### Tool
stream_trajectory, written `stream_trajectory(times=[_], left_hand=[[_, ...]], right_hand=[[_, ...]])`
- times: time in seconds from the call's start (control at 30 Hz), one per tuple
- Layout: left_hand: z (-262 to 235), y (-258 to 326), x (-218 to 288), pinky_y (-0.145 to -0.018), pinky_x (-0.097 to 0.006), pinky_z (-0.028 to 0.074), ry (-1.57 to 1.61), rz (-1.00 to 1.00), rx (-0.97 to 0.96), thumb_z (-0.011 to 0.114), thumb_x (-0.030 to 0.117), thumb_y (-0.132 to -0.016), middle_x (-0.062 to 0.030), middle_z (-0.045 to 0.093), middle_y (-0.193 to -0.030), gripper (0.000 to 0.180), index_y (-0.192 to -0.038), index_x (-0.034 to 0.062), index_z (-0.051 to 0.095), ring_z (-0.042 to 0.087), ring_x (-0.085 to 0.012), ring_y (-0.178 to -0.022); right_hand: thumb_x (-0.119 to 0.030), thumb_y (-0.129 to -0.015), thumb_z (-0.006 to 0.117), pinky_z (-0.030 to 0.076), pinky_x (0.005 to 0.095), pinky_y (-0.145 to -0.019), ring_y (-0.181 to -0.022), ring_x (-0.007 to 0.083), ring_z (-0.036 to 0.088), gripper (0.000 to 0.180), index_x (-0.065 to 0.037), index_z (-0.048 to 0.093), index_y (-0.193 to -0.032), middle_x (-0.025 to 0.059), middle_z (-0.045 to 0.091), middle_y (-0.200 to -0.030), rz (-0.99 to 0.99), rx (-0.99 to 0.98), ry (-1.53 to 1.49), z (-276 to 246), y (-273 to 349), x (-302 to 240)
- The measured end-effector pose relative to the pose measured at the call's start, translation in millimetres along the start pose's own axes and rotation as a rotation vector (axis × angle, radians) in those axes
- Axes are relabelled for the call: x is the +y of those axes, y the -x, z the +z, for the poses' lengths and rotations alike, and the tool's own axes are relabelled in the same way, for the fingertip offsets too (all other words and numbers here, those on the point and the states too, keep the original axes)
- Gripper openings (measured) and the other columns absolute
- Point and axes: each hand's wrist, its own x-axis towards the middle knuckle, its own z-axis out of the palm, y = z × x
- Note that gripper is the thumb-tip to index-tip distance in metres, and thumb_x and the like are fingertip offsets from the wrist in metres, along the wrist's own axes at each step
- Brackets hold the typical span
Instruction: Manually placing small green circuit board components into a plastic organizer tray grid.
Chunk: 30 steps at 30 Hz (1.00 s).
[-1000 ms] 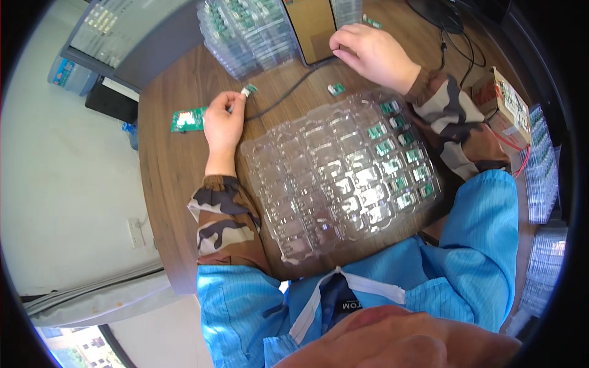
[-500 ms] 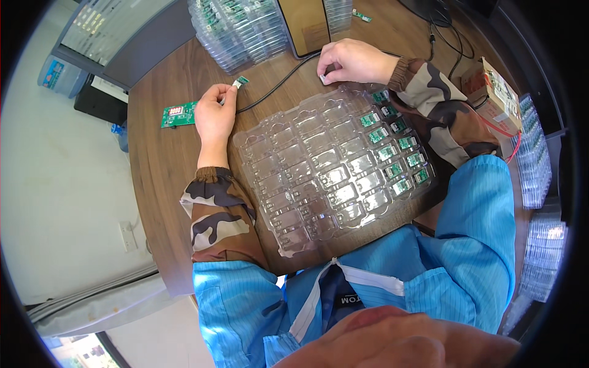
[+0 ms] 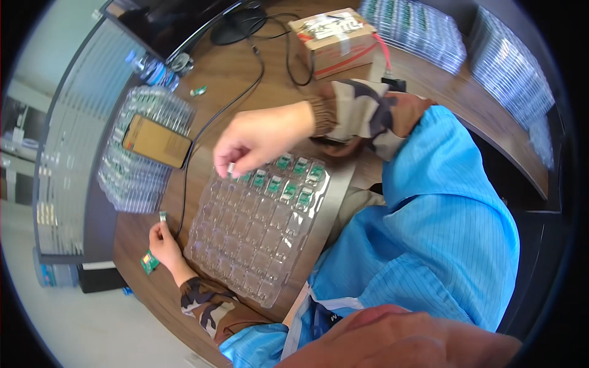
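A clear plastic blister tray [image 3: 241, 224] lies on the table in front of me, with small green circuit boards [image 3: 274, 183] seated in the pockets along its right-hand side. My right hand [image 3: 254, 144] is over the tray's far edge, thumb and fingers pinched on a small board [image 3: 231, 168] with a silvery end. Fingers partly cover that board and the pockets beneath. Off the tray's left side, my left hand [image 3: 164, 245] grips another small board [image 3: 162, 216], which sticks up past the fingertips. Beside that hand lies a larger green circuit board [image 3: 149, 262], partly hidden.
A phone [image 3: 157, 141] leans on stacked clear trays [image 3: 138, 178] at the left. A black cable [image 3: 202, 132] runs between them and my tray. Farther back are a bottle [image 3: 153, 70], a loose board [image 3: 198, 91], a carton [image 3: 334, 46] and more stacked trays [image 3: 414, 30].
My view has swung to the right, turning the scene. The right hand has moved from beyond the tray to above its filled pockets with the small board. The left hand still holds its board.
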Motion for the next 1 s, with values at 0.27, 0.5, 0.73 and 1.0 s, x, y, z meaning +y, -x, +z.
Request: stream_trajectory(times=[0.27,0.5,0.73,1.0], left_hand=[[-2.1,1.7,3.4,-0.056,-0.022,0.037,-0.004,0.0,-0.026,0.056,0.016,-0.079,-0.001,0.053,-0.067,0.018,-0.078,-0.0021,0.056,0.045,-0.0087,-0.06],[-5.6,0.7,-1.1,-0.054,-0.021,0.035,-0.019,0.039,-0.024,0.056,0.016,-0.079,-0.0003,0.052,-0.066,0.019,-0.078,-0.0022,0.056,0.042,-0.0084,-0.059],[-2.2,0.4,-1.0,-0.054,-0.023,0.035,-0.014,0.02,-0.044,0.056,0.018,-0.08,-0.0007,0.05,-0.065,0.02,-0.077,-0.0025,0.055,0.041,-0.009,-0.06],[-3.4,-0.3,-2.1,-0.053,-0.023,0.035,-0.015,0.039,-0.031,0.055,0.018,-0.08,-0.0002,0.049,-0.064,0.021,-0.075,-0.0021,0.055,0.04,-0.009,-0.059]], right_hand=[[-0.011,-0.079,0.055,0.045,0.0259,-0.062,-0.067,0.0136,0.057,0.014,-0.002,0.054,-0.09,0.0059,0.06,-0.074,0.337,0.335,0.236,-36.0,156.6,-39.5],[-0.025,-0.079,0.058,0.045,0.0267,-0.06,-0.064,0.017,0.057,0.021,-0.005,0.059,-0.084,0.0078,0.059,-0.073,0.725,0.946,0.894,-127.8,288.8,-33.9],[-0.047,-0.072,0.057,0.045,0.0368,-0.07,-0.077,0.0259,0.057,0.035,-0.013,0.063,-0.077,0.0079,0.061,-0.078,1.139,1.109,1.272,-158.8,333.7,-7.0],[-0.045,-0.069,0.061,0.042,0.0367,-0.078,-0.089,0.027,0.053,0.033,-0.012,0.063,-0.075,0.0083,0.058,-0.091,1.027,1.013,1.277,-160.3,341.6,4.3]])
